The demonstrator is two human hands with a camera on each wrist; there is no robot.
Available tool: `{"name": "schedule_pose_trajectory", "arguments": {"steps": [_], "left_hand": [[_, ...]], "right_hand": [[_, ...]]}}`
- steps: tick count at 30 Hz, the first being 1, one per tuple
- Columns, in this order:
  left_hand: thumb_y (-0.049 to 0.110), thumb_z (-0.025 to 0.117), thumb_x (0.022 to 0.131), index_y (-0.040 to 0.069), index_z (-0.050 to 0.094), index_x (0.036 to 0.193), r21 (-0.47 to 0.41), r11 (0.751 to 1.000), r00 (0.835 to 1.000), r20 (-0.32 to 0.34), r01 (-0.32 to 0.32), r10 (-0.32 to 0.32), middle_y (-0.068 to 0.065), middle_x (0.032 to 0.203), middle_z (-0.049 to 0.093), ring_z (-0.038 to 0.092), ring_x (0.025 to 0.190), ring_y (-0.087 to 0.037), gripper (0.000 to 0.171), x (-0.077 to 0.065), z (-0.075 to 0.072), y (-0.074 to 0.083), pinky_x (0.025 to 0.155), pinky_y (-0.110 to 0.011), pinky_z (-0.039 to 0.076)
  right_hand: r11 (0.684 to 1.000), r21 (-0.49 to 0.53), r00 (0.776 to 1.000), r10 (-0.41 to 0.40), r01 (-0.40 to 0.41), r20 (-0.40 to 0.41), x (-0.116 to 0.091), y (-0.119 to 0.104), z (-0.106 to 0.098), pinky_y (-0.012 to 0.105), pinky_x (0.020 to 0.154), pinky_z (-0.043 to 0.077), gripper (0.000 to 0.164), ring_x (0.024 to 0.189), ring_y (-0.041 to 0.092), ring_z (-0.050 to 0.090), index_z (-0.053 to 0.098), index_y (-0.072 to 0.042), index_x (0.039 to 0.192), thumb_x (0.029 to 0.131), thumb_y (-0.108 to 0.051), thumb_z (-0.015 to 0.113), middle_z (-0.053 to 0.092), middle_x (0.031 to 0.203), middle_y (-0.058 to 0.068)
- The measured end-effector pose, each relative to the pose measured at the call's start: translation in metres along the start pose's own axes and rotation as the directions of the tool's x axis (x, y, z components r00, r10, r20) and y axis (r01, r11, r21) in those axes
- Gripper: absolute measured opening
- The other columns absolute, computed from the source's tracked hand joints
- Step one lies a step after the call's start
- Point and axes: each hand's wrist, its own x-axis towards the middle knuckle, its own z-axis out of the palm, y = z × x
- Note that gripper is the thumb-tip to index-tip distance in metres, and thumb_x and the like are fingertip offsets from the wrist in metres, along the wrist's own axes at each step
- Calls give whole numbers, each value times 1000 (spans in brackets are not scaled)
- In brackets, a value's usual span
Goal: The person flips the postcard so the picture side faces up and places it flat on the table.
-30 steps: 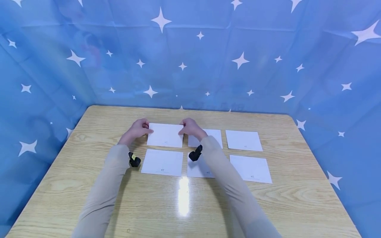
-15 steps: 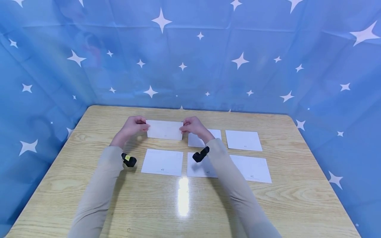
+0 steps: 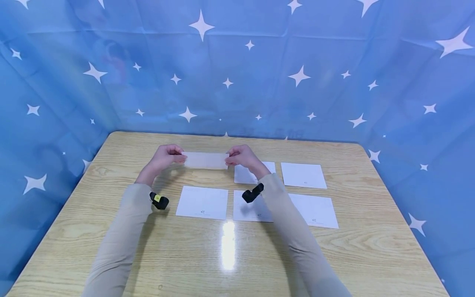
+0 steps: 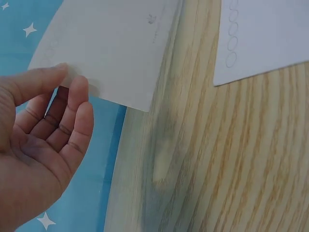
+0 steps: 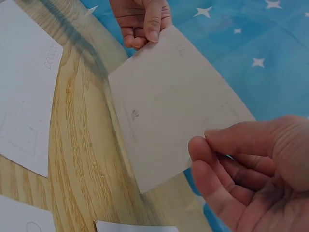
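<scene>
A white postcard point(image 3: 205, 161) is raised off the table near its back edge, tilted so the head view sees it as a narrow strip. My left hand point(image 3: 165, 157) pinches its left edge between thumb and index finger. At the opposite edge, my right hand point(image 3: 243, 158) pinches it the same way. The right wrist view shows a row of faint circles, a stamp box and a small mark on the held postcard point(image 5: 161, 108). In the left wrist view, fingers besides the index curl loosely below the postcard point(image 4: 116, 48).
Several more postcards lie flat in two rows: the back right one point(image 3: 304, 175), the front left one point(image 3: 202, 202) and the front right one point(image 3: 315, 210) among them. My right arm partly covers others. A blue star-patterned curtain point(image 3: 237, 95) stands behind the wooden table point(image 3: 178, 255).
The postcard has been lifted and tilted, its visible face narrowing to a strip. Both hands have shifted slightly up and away from me, still pinching its edges.
</scene>
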Motion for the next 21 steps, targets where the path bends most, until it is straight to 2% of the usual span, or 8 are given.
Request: {"name": "schedule_pose_trajectory", "arguments": {"steps": [4,9,12,16,18,21], "left_hand": [[3,60,89,-8,61,103,-1,1000,1000,18,-15,15,-1,88,65,61,81,-9,18,-2,-3,-1,92,-47,44],[4,54,93,-14,57,112,-61,998,999,41,-24,26,-2,95,68,65,86,-10,27,-2,-4,-4,95,-50,43],[6,59,91,-13,58,113,-16,1000,999,31,-9,10,-2,94,67,62,83,-9,28,-3,-1,-2,91,-44,47],[1,62,86,-7,60,114,58,998,1000,15,25,-26,-15,104,65,60,82,-9,29,-1,2,-5,83,-34,51],[-1,61,85,-6,59,117,66,997,999,13,43,-44,-23,112,61,62,83,-10,32,0,4,-7,83,-33,52],[-1,62,84,-4,56,121,61,996,998,15,61,-62,-25,118,58,63,85,-12,37,3,4,-14,84,-35,51]], "right_hand": [[998,-26,998,-50,51,24,-2,2,-3,42,88,50,22,85,22,64,64,8,106,86,-1,64,67,95,14],[996,11,994,-86,85,64,-4,4,-6,41,90,48,20,102,36,60,65,10,105,90,3,54,64,109,21],[997,4,995,-79,79,60,-4,6,-6,42,92,48,21,102,34,60,66,8,106,92,-2,54,63,115,19],[997,-61,998,-48,50,40,-3,9,-4,39,91,48,24,102,25,60,67,1,110,89,-8,63,60,122,13],[996,-79,999,-42,44,35,-1,12,-3,37,91,48,29,103,25,60,66,-2,115,86,-8,67,57,126,11],[996,-77,998,-34,38,43,0,16,-1,37,91,47,40,104,26,60,61,-4,123,84,-5,69,51,132,11]]}}
